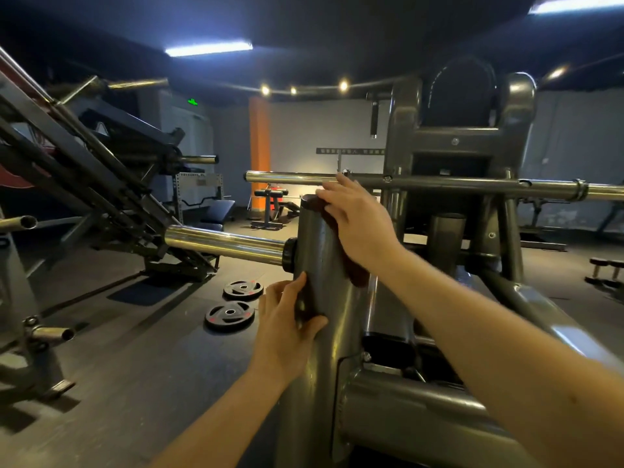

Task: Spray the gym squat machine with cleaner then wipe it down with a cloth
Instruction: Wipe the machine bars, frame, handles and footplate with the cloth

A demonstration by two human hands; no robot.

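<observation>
The right hand point(358, 221) is pressing a dark cloth point(356, 275) flat, fingers extended, near the top of the squat machine's upright post point(320, 251). The left hand point(287, 329) is gripping the post lower down, fingers curled around it.

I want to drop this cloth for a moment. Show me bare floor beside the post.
Bare floor lies left of the upright post, bordered by the weight plates behind and the leg press frame at left. Crowded: right of the post, frame tubes fill the space; the plates sit below the chrome sleeve.
</observation>
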